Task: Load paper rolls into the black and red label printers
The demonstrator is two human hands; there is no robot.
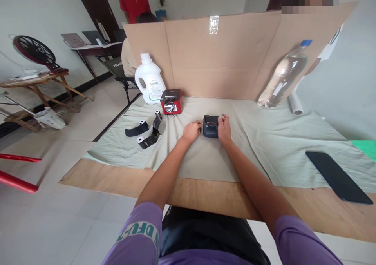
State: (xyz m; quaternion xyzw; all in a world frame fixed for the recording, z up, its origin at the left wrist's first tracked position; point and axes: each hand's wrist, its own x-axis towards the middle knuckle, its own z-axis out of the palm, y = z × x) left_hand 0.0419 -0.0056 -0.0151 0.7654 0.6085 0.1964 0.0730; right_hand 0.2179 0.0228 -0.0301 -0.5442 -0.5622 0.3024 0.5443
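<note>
Two bare hands are handling a small black device (210,132) near the middle of a cloth-covered table (211,194), between its bare wooden near edge and the cardboard panel (217,57) standing along its far edge. The step in hand seems to be steadying the device and working on its upper part, which is looking open or recessed. The next move is probably calling for a firm hold at the right while the left fingers are working at the other side.

The device is sitting between the hands. The right hand (225,130) is gripping its right end, thumb against the casing and a finger lifting clear behind. The left hand (192,131) is curling inward, its fingertips meeting the left side; whether they are pinching anything, I cannot tell.

Toward the table's left edge, paper rolls (141,140) with dark strips are lying loose; near its right corner, a dark phone-like slab (337,176) is resting flat.
</note>
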